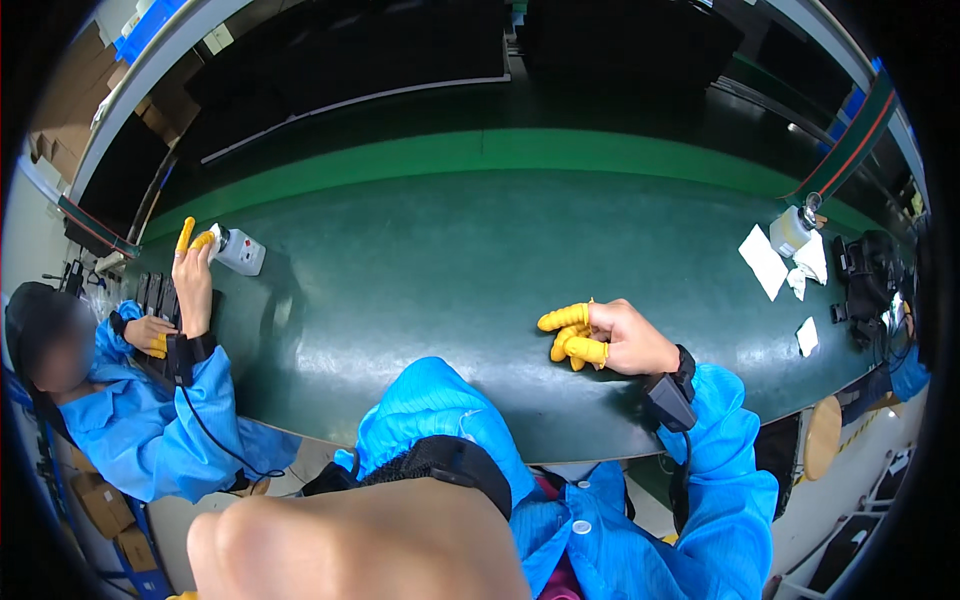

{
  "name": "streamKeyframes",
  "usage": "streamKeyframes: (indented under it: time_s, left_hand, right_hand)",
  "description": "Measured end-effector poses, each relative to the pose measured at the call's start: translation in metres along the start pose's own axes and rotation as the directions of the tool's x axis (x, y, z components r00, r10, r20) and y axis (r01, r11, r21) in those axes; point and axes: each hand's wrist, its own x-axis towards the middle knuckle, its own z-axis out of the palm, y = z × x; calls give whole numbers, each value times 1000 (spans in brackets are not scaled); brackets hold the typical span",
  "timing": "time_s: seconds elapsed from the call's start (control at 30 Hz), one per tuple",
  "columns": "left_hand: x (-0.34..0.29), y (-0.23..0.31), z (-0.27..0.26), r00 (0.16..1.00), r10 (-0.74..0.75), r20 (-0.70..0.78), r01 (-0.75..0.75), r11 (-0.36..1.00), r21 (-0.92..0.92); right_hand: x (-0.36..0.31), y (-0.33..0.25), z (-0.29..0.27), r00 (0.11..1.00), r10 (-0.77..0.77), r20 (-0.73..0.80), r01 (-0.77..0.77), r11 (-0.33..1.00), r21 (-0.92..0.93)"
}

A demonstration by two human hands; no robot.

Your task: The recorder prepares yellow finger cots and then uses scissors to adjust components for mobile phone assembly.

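My left hand (350,540) is raised very close at the lower edge, large and blurred. Only its back and knuckles show; the fingers are hidden apart from a trace of yellow at the border. Over the green tabletop (420,270), right of the middle, my right hand (625,338) points leftward with yellow finger cots (565,316) on its fingertips. Its index finger reaches out and the other fingers bend loosely, holding nothing I can see. A black wrist strap with a small box (670,402) and cable sits on my right wrist.
At left, a co-worker in blue touches a white bottle (242,252) beside dark stacked parts (155,295). Far right stand another bottle (790,232), white wipes (763,262) and black equipment (868,280). A round wooden stool (822,438) is beyond the table's right edge.
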Motion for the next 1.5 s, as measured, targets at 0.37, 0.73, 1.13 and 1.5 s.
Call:
streamKeyframes:
  time_s: [0.37,0.73,1.13,1.5]
  left_hand:
    - [11,-9,4,1000,5,-11,-5,1000,17]
    - [46,-22,34,983,-83,-166,86,996,9]
    - [47,-39,11,993,72,94,-52,979,-195]
    - [66,-52,35,999,-45,-17,41,983,-178]
  right_hand:
    - [-1,3,-1,1000,-21,-2,22,998,63]
    - [-1,-8,-4,999,44,18,-44,999,21]
    - [-4,-4,-5,999,37,37,-39,997,60]
    - [-5,1,-4,999,-11,34,9,998,63]
